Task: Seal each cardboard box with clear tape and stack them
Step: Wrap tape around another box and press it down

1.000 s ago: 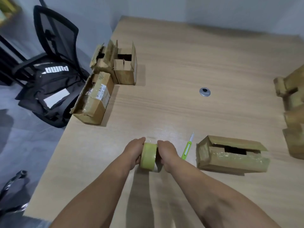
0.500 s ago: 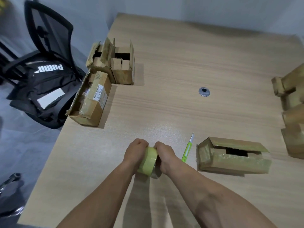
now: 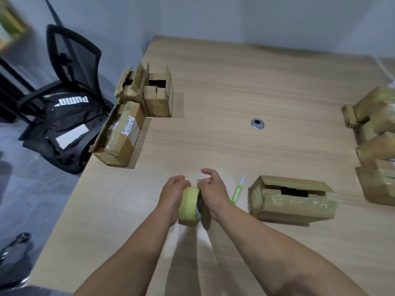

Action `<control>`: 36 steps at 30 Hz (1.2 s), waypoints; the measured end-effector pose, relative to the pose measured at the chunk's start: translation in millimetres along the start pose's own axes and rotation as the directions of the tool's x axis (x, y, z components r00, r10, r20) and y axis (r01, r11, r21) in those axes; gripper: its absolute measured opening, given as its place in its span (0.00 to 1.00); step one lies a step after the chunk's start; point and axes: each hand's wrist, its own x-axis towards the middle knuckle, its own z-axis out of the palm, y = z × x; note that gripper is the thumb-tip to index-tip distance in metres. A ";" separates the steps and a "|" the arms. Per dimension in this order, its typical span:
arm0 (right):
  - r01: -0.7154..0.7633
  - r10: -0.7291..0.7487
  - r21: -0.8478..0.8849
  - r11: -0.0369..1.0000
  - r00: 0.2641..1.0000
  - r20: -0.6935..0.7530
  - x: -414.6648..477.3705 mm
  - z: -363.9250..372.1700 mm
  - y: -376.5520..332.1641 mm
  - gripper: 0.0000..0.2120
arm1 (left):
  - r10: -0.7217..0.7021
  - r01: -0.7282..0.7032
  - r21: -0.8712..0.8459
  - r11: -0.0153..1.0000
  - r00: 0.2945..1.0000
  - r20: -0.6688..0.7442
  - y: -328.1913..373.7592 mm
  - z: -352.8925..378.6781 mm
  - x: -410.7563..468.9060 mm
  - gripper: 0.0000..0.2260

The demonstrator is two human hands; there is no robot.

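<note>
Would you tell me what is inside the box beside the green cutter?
The box shows only a dark gap between its top flaps; whatever is inside is hidden by the flaps and shadow.

Pale wood surface [image 3: 245,86] against grey-blue walls [image 3: 256,20], black mesh chair [image 3: 72,54] holding black bag [image 3: 68,120], grey floor [image 3: 32,189].

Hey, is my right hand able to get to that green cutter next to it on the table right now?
Probably yes. The green cutter lies on the table just right of the right hand, with nothing between them. The hand would first have to leave the tape roll.
</note>
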 end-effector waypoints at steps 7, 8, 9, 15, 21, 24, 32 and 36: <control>0.321 -0.312 -0.106 0.941 0.946 0.091 -17.3 -24.5 -7.1 0.24 | -0.028 0.032 -0.114 0.993 0.999 0.044 1.5 15.5 -22.3 0.09; 0.349 -0.340 -0.104 0.931 0.936 0.095 -19.4 -29.2 -8.8 0.24 | -0.027 0.035 -0.131 0.991 0.998 0.059 2.3 18.6 -27.1 0.08; 0.368 -0.360 -0.095 0.925 0.928 0.093 -21.6 -33.5 -10.5 0.24 | -0.009 0.017 -0.135 0.991 0.998 0.064 3.0 21.3 -30.8 0.08; 0.377 -0.369 -0.117 0.919 0.926 0.084 -32.5 -57.4 -13.4 0.23 | 0.174 -0.179 -0.135 0.975 0.984 -0.047 0.4 42.3 -48.6 0.03; 0.430 -0.427 -0.272 0.861 0.901 0.073 -47.2 -96.4 -38.2 0.23 | 0.304 -0.316 -0.143 0.938 0.947 -0.101 5.9 68.3 -67.6 0.10; 0.500 -0.529 -0.389 0.773 0.847 0.038 -52.1 -126.9 -44.5 0.22 | 0.357 -0.371 -0.137 0.918 0.927 -0.118 15.5 79.7 -74.1 0.10; 0.392 -0.751 -0.807 0.441 0.653 -0.094 -45.7 -231.2 1.3 0.20 | 0.490 -0.505 0.321 0.801 0.862 0.133 45.5 123.6 -89.8 0.10; 0.315 -0.658 -0.828 0.464 0.748 -0.084 -37.0 -272.3 32.5 0.16 | 0.471 -0.556 0.573 0.602 0.827 0.308 63.7 159.6 -99.1 0.08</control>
